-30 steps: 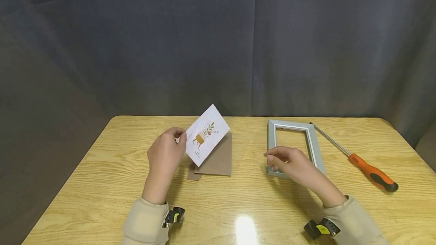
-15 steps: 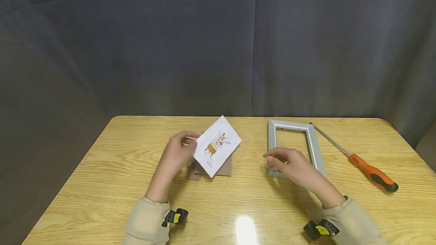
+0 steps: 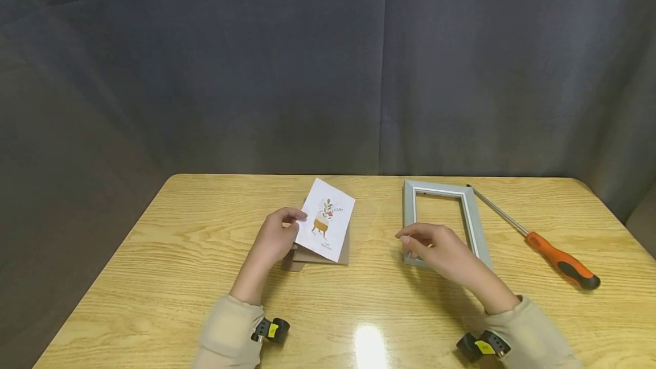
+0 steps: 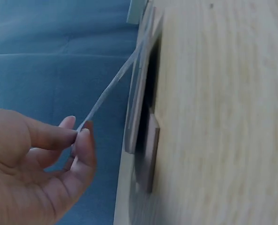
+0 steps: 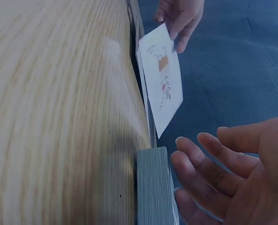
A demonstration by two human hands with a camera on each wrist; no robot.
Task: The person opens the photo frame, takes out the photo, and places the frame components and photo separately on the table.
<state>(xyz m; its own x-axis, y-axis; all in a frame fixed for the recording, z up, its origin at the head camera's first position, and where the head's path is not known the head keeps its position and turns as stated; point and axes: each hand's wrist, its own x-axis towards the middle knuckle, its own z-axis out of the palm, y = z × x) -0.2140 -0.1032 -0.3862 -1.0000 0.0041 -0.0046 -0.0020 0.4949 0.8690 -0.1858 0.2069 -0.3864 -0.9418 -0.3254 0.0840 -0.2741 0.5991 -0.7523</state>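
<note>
My left hand pinches the left edge of a white card printed with a plant in an orange pot on legs. The card is tilted, its left side lifted, as the left wrist view shows it nearly edge-on. Beneath it lies a brown backing board, mostly covered, over a smaller brown piece. To the right, a grey picture frame with a white inner border lies flat. Above its lower left part hovers my right hand, fingers loosely bent and holding nothing.
A screwdriver with an orange and black handle lies right of the frame, its tip close to the frame's far corner. The wooden table ends at the back before a dark curtain.
My left hand has moved right and a little nearer with the card, which has lowered over the brown board and turned more upright in the head view. My right hand has stayed nearly still.
</note>
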